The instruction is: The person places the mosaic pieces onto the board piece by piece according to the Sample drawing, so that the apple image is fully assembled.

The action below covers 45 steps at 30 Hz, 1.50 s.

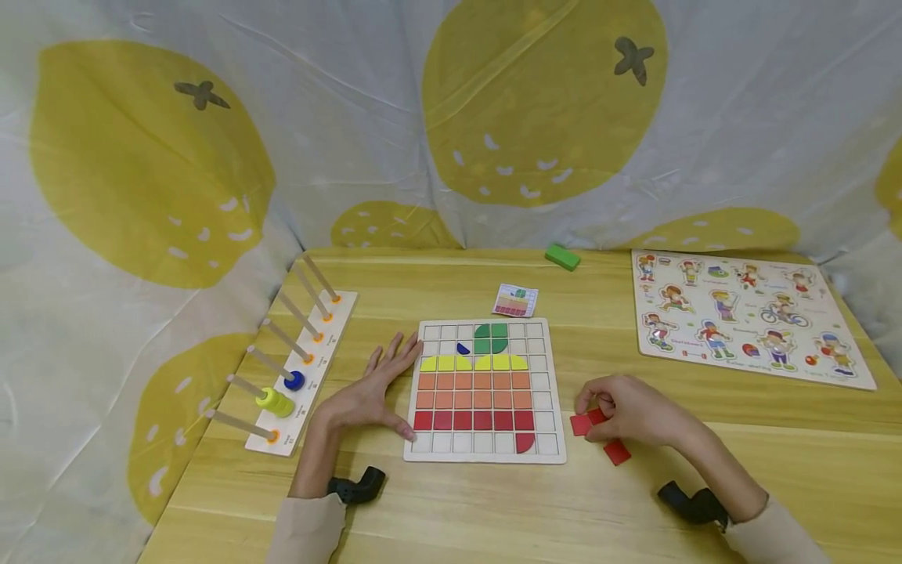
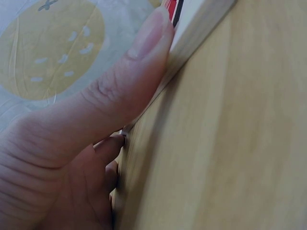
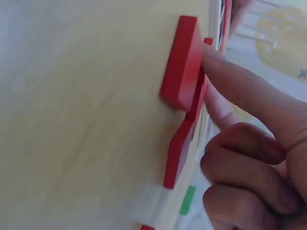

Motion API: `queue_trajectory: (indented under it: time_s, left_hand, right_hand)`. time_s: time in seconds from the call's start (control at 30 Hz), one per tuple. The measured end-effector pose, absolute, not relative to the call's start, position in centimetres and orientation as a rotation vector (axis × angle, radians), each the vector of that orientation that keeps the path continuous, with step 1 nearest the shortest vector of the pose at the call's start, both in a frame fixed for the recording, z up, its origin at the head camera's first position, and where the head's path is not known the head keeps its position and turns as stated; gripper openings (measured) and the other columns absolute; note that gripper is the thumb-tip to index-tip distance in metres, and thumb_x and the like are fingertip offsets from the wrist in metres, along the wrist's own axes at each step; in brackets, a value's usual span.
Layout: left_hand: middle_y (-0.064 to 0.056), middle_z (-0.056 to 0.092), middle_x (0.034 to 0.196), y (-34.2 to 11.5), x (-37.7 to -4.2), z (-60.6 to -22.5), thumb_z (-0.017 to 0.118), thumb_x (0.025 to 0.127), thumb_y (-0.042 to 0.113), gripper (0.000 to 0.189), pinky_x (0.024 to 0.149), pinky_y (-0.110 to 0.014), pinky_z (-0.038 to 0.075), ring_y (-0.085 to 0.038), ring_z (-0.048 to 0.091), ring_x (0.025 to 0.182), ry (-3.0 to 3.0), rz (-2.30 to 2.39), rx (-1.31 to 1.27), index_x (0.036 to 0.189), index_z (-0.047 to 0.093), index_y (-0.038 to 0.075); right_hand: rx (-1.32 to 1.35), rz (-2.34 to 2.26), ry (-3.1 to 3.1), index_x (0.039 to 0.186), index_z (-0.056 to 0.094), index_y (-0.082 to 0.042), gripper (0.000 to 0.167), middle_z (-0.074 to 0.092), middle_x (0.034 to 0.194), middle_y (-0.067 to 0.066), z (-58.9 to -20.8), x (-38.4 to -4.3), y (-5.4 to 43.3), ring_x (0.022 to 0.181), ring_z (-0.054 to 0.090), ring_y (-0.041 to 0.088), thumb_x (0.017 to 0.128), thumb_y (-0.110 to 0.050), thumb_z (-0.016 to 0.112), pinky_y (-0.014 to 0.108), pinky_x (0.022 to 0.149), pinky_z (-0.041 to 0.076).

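A square white grid board bears rows of red, orange and yellow pieces, with green quarter-circles and a blue piece above. My left hand is spread along its left side, thumb and fingertips against the edge; in the left wrist view the thumb presses that edge. Right of the board, my right hand pinches a red square tile between thumb and index finger, low over the table. Another red tile lies by the fingertips, and a third tile is below the hand. The other right fingers are curled.
A wooden stand with slanted pegs and yellow and blue rings stands left. Behind the grid board lie a small pattern card and a green block. A picture puzzle board lies at the back right; a lemon-print curtain hangs behind.
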<state>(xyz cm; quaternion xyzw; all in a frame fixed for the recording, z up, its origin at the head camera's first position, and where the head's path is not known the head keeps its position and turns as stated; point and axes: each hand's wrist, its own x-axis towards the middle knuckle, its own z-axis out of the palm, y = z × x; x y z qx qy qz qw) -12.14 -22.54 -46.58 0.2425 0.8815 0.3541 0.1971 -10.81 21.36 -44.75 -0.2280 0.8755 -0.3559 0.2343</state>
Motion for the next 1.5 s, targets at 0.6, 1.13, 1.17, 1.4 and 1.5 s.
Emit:
queue_trajectory:
  time_s: [0.6, 1.13, 1.17, 1.4, 1.5]
  left_hand:
    - [-0.009, -0.004, 0.176, -22.4, -12.1, -46.2, 0.100, 0.060, 0.035, 0.143, 0.127, -0.063, -0.014, -0.036, -0.016, 0.162, 2.474, 0.977, 0.689, 0.168, 0.010, 0.013]
    - [-0.009, -0.004, 0.176, -22.5, -12.0, -46.4, 0.101, 0.059, 0.035, 0.143, 0.127, -0.063, -0.014, -0.035, -0.016, 0.162, 2.477, 0.980, 0.681, 0.168, 0.010, 0.012]
    - [-0.009, -0.004, 0.176, -22.5, -12.0, -46.5, 0.101, 0.059, 0.035, 0.143, 0.127, -0.062, -0.014, -0.035, -0.017, 0.162, 2.476, 0.981, 0.680, 0.168, 0.010, 0.012]
    - [-0.008, -0.004, 0.176, -22.6, -12.0, -46.6, 0.101, 0.059, 0.036, 0.143, 0.127, -0.063, -0.013, -0.035, -0.016, 0.162, 2.482, 0.973, 0.676, 0.168, 0.010, 0.013]
    - [-0.008, -0.004, 0.177, -22.5, -12.1, -46.6, 0.101, 0.059, 0.036, 0.143, 0.127, -0.063, -0.013, -0.035, -0.016, 0.162, 2.483, 0.974, 0.674, 0.168, 0.010, 0.013]
  right_hand:
    - [-0.771, -0.937, 2.511, 0.093, 0.075, -0.013, 0.020, 0.042, 0.058, -0.011, -44.1, -8.6, 12.2, 0.054, 0.037, 0.002, 0.080, -0.021, 0.089, 0.018, 0.052, 0.027]
    - [-0.835, -0.980, 2.475, 0.096, 0.080, -0.016, 0.019, 0.050, 0.064, -0.010, -44.1, -8.5, 11.2, 0.058, 0.040, 0.004, 0.079, -0.013, 0.088, 0.019, 0.054, 0.028]
    - [-0.845, -0.990, 2.462, 0.097, 0.081, -0.016, 0.019, 0.053, 0.066, -0.010, -44.2, -8.5, 11.3, 0.059, 0.040, 0.003, 0.080, -0.012, 0.088, 0.019, 0.054, 0.029]
    - [-0.906, -0.903, 2.528, 0.096, 0.084, -0.018, 0.017, 0.065, 0.074, -0.013, -44.2, -8.4, 11.1, 0.067, 0.044, 0.003, 0.080, -0.018, 0.089, 0.019, 0.058, 0.034]
    - [-0.916, -0.880, 2.542, 0.096, 0.084, -0.017, 0.017, 0.063, 0.071, -0.014, -44.1, -8.5, 11.1, 0.066, 0.043, 0.003, 0.080, -0.017, 0.089, 0.019, 0.057, 0.034]
